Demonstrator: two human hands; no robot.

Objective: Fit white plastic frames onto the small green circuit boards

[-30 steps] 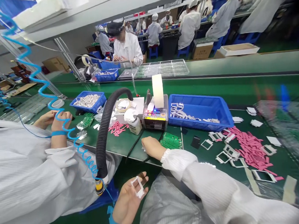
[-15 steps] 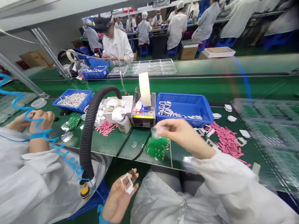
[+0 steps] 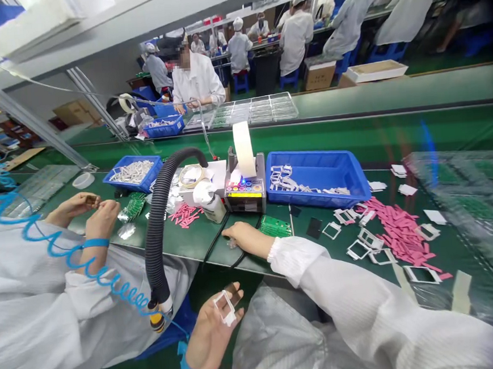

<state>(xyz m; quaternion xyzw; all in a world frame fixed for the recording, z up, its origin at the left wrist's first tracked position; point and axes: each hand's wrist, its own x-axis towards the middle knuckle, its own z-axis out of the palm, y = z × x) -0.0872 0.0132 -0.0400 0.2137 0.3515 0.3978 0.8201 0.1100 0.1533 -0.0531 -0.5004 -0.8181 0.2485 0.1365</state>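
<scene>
My left hand (image 3: 213, 329), palm up below the table edge, holds a small white plastic frame (image 3: 225, 309) with its thumb and fingers. A dark, see-through piece (image 3: 233, 293) lies along the fingers beside the frame. Stretched over the table, my right hand (image 3: 247, 238) has its fingers bent together and pointing left. Crumpled clear film (image 3: 232, 243) shows under its fingertips; how much of it is gripped is partly hidden. Green circuit boards (image 3: 275, 226) lie just behind the right wrist, partly covered by it.
A blue bin (image 3: 322, 173) with white frames stands behind, next to a tape dispenser (image 3: 247, 190). Pink strips (image 3: 397, 226) and loose frames lie at right. A black hose (image 3: 153, 237) and bottle (image 3: 213, 207) stand left. A co-worker's hands (image 3: 99, 216) work at far left.
My right hand has moved left and down from above the circuit boards to the film on the table. My left hand still holds the white frame. The view has shifted somewhat.
</scene>
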